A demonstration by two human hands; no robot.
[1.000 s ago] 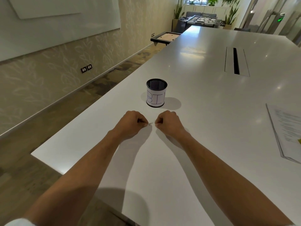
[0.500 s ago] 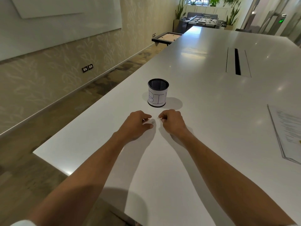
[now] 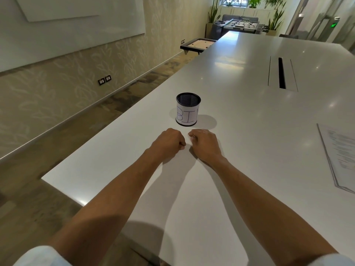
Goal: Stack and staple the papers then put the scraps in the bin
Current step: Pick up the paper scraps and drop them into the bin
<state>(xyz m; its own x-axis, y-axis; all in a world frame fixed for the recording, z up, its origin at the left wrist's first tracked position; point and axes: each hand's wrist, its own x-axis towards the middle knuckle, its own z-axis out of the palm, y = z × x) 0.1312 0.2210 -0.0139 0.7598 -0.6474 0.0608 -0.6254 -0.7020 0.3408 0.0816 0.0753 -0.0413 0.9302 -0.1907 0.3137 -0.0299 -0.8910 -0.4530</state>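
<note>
With my left hand (image 3: 168,143) curled, its contents unseen, and right hand (image 3: 204,144) loosely bent on the tabletop (image 3: 240,116), the bin (image 3: 188,109) stood just beyond both.

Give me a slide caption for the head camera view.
Both hands rest curled on the white table before a mesh bin; papers lie right.

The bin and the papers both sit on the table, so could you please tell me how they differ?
The bin stands upright, a black mesh cylinder with a white label reading BI; the papers lie flat as a thin printed stack. The bin sits just beyond both hands; the papers lie far right, cut off by the frame edge. Both rest on the white table, and neither is touched by a hand.
</note>
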